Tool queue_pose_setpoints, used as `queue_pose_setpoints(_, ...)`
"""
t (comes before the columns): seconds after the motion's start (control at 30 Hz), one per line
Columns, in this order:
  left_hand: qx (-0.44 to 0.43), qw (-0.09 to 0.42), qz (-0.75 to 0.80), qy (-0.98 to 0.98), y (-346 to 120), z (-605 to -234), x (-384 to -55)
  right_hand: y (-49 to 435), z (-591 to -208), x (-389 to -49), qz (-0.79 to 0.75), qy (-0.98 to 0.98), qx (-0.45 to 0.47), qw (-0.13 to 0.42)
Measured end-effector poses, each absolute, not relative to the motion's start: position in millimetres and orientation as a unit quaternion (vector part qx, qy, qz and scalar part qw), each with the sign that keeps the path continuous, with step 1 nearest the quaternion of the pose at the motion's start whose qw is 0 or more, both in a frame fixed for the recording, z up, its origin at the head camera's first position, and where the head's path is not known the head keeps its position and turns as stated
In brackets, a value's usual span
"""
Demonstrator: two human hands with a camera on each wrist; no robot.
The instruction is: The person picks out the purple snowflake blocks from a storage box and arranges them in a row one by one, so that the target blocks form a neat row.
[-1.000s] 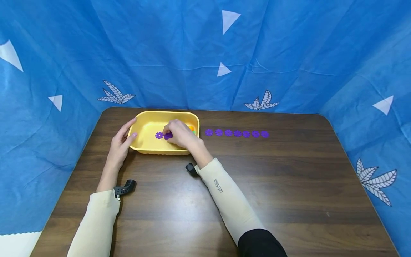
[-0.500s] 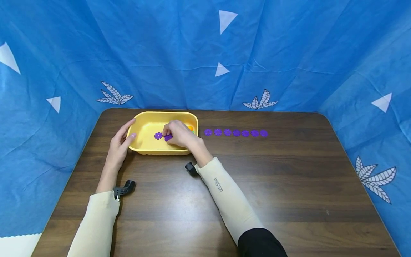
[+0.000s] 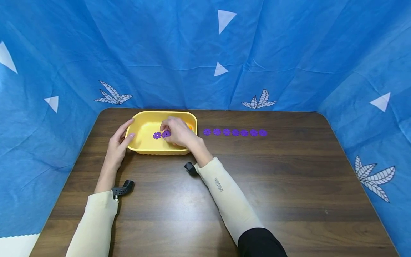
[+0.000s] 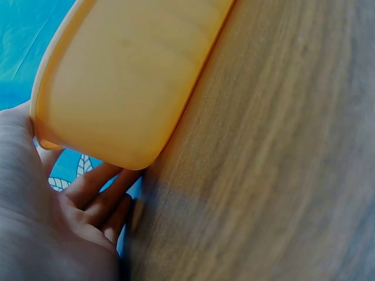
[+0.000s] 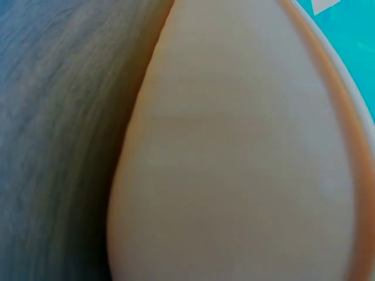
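Observation:
A yellow plastic tray stands near the table's far edge. My left hand holds its left end, thumb over the rim and fingers outside; the left wrist view shows these fingers by the tray's outer wall. Inside the tray, my right hand pinches a purple flower-shaped disc. A second purple disc lies just left of it on the tray floor. An orange piece shows behind the right hand, mostly hidden. In the right wrist view the tray wall blocks sight of the hand.
Right of the tray, several purple flower-shaped discs lie in a straight row on the brown wooden table. A blue patterned cloth hangs behind and along both sides of the table.
My right hand has risen slightly with the purple disc, which now looks tilted and a little higher. The left hand keeps its hold on the tray. The head view has shifted slightly.

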State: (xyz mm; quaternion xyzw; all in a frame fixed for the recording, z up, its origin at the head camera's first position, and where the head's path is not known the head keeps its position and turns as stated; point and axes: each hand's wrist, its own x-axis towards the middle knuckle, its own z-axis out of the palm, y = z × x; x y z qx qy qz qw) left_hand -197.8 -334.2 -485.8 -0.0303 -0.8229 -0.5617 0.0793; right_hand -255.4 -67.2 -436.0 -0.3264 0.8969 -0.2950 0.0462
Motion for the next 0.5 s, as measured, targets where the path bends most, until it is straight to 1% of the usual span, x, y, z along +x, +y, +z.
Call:
queue_pose_setpoints(0.3, -0.020, 0.072, -0.555, -0.828, -334.8, -487.1, -199.8, -30.7, -418.1, -250.0, -0.332, 0.890, -0.313, 0.015)
queue_pose_setpoints(0.5, -0.013, 0.069, -0.560, -0.826, -331.9, -487.6, -198.3, 11.1, -412.5, -246.1, -0.351, 0.887, -0.300, -0.030)
